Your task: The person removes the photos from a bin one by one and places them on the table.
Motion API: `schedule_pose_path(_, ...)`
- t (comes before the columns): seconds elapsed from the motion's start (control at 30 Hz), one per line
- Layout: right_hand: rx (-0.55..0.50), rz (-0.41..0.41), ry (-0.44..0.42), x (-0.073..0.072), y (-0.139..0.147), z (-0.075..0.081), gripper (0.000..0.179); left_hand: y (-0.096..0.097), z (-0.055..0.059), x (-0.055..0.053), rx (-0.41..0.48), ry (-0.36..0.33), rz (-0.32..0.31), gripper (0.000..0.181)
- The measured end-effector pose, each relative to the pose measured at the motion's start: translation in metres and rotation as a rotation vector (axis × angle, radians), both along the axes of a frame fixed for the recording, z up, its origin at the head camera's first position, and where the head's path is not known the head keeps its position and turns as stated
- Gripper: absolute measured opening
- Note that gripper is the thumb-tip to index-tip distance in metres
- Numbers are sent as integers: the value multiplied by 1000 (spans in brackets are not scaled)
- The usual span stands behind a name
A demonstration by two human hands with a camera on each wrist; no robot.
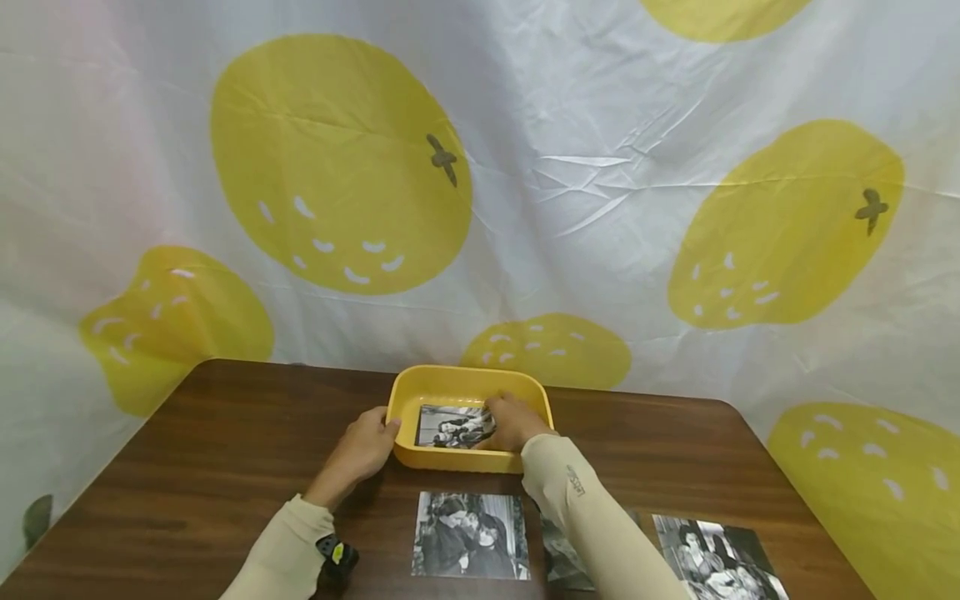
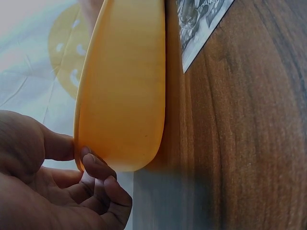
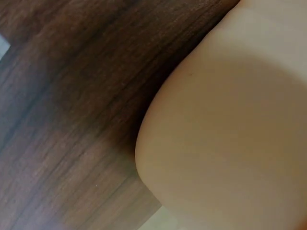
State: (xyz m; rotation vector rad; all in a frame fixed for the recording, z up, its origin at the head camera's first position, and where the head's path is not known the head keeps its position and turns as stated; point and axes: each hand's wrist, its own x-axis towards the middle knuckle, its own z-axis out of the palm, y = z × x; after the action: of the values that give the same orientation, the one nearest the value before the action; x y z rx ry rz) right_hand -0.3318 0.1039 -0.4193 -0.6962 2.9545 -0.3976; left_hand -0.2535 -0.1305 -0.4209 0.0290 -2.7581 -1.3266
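Note:
A yellow plastic tub (image 1: 468, 460) stands toward the back of the brown table. My left hand (image 1: 365, 446) pinches its left end at the rim, thumb on one side and curled fingers on the other, as the left wrist view also shows on the tub (image 2: 122, 91). Inside the tub lies a black-and-white photo (image 1: 452, 427), picture side up. My right hand (image 1: 515, 422) reaches over the near rim and holds this photo at its right edge, with some fingers hidden. In the right wrist view the tub's wall (image 3: 225, 129) fills much of the frame; the hand is out of sight there.
On the wooden table (image 1: 247, 467), nearer me, lie a photo of several people (image 1: 471, 536), another photo (image 1: 566, 557) partly under my right sleeve (image 1: 592, 517), and a third photo (image 1: 720, 562) at the right. A white curtain (image 1: 570, 192) with yellow fruit prints hangs behind the table.

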Motion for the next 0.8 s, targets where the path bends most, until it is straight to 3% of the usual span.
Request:
schedule_pose_path(0.23, -55, -83, 94, -8, 3, -4, 64, 2, 1, 0, 5, -2, -11, 36)
schedule_pose_path(0.4, -59, -93, 173, -12, 6, -2, 45, 3, 1, -2, 12, -15, -6, 38)
schedule_pose_path(0.53, -114, -62, 186, -12, 10, 4, 27, 4, 0, -4, 15, -27, -10, 39)
schedule_pose_path(0.67, -184, -35, 204, -10, 15, 15, 22, 4, 1, -5, 11, -21, -8, 38)
schedule_pose_path(0.8, -305, -51, 124, -7, 22, 26, 23, 3, 2, -6, 13, -27, -10, 38)
